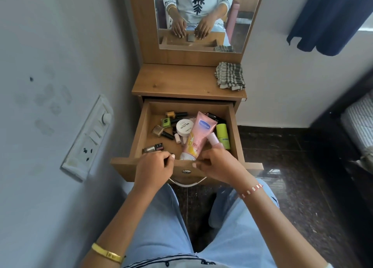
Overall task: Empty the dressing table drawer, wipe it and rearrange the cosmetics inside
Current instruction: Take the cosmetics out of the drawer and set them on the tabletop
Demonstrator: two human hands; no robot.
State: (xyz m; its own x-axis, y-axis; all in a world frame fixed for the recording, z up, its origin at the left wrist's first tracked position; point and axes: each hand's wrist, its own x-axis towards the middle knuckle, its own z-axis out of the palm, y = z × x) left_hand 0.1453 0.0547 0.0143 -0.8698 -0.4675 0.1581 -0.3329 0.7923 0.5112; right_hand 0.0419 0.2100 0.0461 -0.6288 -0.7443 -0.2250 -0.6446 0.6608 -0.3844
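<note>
Drawer (141,130) open, cosmetics (184,127) inside; cloth (230,76) unused, upper right. My left hand (154,165), right hand (217,163) curled on front edge; grasp unclear.

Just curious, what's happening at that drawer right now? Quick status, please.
Both hands, left hand and right hand, gripping the drawer front edge. Drawer open, cosmetics inside. Checked cloth waiting on top. Nothing blocking.
</note>
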